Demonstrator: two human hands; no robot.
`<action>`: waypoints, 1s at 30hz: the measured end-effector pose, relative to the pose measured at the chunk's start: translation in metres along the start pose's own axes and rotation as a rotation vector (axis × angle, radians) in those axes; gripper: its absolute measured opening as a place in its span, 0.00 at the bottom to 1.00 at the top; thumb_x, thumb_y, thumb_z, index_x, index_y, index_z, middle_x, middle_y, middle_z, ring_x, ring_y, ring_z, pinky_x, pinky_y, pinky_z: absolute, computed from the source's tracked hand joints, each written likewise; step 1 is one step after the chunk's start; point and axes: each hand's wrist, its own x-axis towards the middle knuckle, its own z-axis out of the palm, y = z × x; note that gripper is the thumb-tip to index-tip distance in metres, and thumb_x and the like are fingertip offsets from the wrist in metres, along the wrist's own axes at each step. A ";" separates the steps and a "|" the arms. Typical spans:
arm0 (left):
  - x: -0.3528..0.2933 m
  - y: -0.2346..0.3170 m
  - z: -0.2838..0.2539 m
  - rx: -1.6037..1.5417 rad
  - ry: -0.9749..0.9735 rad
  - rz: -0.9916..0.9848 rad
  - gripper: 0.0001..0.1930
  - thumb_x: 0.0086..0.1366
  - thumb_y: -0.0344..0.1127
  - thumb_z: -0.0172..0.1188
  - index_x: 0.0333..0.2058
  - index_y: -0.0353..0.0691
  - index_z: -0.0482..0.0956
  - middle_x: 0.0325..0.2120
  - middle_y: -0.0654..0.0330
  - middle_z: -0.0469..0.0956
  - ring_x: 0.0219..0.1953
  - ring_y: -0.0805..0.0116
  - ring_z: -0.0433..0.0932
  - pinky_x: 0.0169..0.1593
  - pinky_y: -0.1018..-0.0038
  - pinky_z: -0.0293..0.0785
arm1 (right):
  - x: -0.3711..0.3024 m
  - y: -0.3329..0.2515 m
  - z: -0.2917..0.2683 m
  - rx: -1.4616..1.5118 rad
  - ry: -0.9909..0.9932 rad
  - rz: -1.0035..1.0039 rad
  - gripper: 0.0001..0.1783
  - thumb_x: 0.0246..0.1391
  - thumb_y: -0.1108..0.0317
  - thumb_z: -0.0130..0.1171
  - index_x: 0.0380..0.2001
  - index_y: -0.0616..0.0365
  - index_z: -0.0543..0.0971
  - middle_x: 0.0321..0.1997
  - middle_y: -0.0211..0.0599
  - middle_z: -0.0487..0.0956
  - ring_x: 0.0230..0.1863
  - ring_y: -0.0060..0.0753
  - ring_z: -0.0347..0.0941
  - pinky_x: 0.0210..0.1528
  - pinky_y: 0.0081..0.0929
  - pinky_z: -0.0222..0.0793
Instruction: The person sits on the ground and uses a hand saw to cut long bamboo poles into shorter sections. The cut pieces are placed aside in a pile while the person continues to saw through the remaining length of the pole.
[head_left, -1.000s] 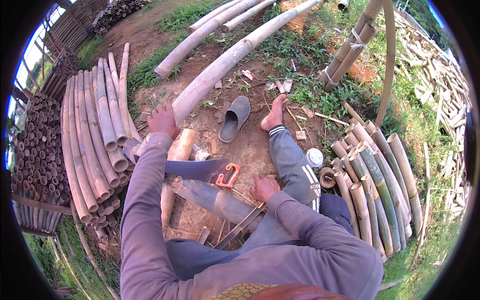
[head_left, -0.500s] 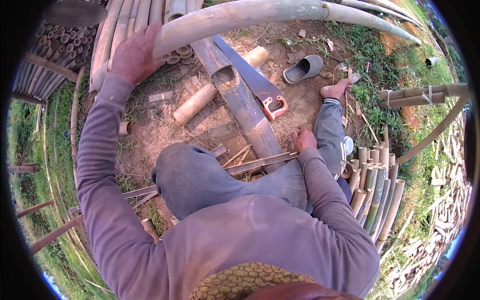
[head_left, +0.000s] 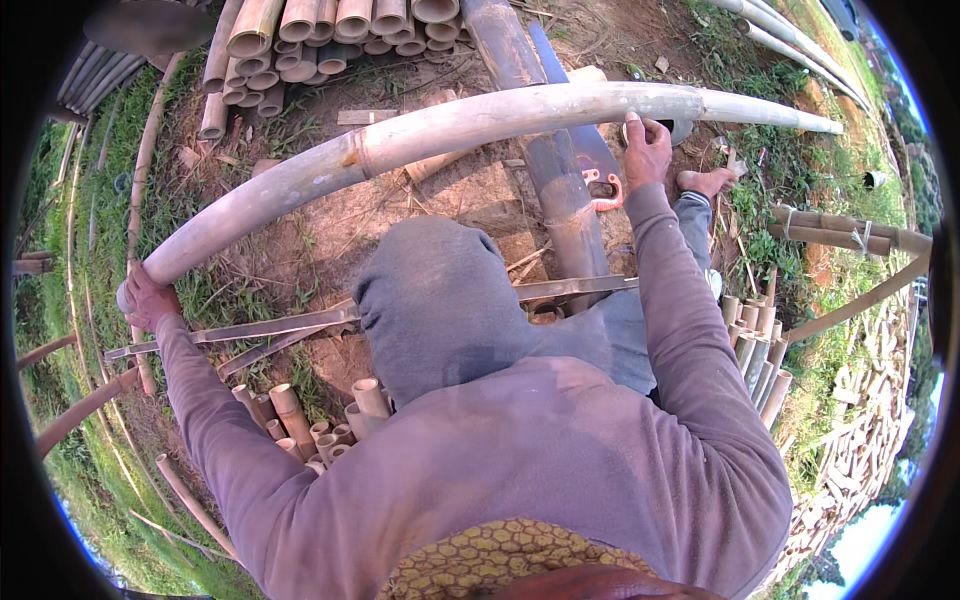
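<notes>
Pale pole (head_left: 430, 135): spans left to right; share its weight evenly
Dark bamboo (head_left: 575, 215): crossed over by the pole (contact unclear)
Saw (head_left: 591, 148): just beside; avoid knocking it
Left hand (head_left: 152, 297): clamped around the pole's end
Right hand (head_left: 648, 150): near mid-pole; cannot tell whether clamped

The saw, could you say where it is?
In the head view, the saw lies upper right of centre, alongside dark bamboo, its handle left of the right hand.

Smooth bamboo pole (head_left: 450, 122), matt cloth sleeves (head_left: 672, 265)
</notes>
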 end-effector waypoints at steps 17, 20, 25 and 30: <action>-0.143 0.411 -0.109 -2.499 -1.118 -1.012 0.48 0.58 0.64 0.76 0.69 0.46 0.66 0.66 0.49 0.68 0.70 0.47 0.66 0.73 0.41 0.59 | -0.100 -0.029 0.035 -0.311 -0.387 -0.301 0.28 0.59 0.56 0.70 0.59 0.57 0.77 0.54 0.49 0.79 0.51 0.48 0.79 0.56 0.43 0.76; -0.136 0.425 -0.086 -2.557 -1.056 -1.026 0.44 0.57 0.59 0.78 0.66 0.46 0.69 0.64 0.52 0.72 0.66 0.49 0.71 0.69 0.46 0.68 | -0.101 -0.014 0.003 -0.362 -0.356 -0.251 0.28 0.59 0.57 0.69 0.59 0.57 0.77 0.54 0.50 0.79 0.52 0.48 0.80 0.56 0.43 0.76; -0.103 0.346 -0.057 -2.459 -0.697 -1.170 0.40 0.60 0.62 0.72 0.62 0.42 0.73 0.57 0.50 0.79 0.57 0.47 0.81 0.59 0.50 0.80 | -0.066 0.004 -0.049 -0.474 -0.263 -0.232 0.26 0.60 0.59 0.69 0.57 0.59 0.78 0.50 0.50 0.80 0.50 0.49 0.80 0.56 0.42 0.76; -0.031 0.223 -0.006 -2.341 -0.279 -1.242 0.40 0.56 0.66 0.74 0.60 0.49 0.75 0.52 0.56 0.81 0.52 0.54 0.80 0.56 0.45 0.76 | -0.016 0.060 -0.102 -0.437 -0.160 -0.367 0.26 0.65 0.61 0.66 0.61 0.63 0.76 0.53 0.49 0.81 0.52 0.49 0.77 0.59 0.44 0.74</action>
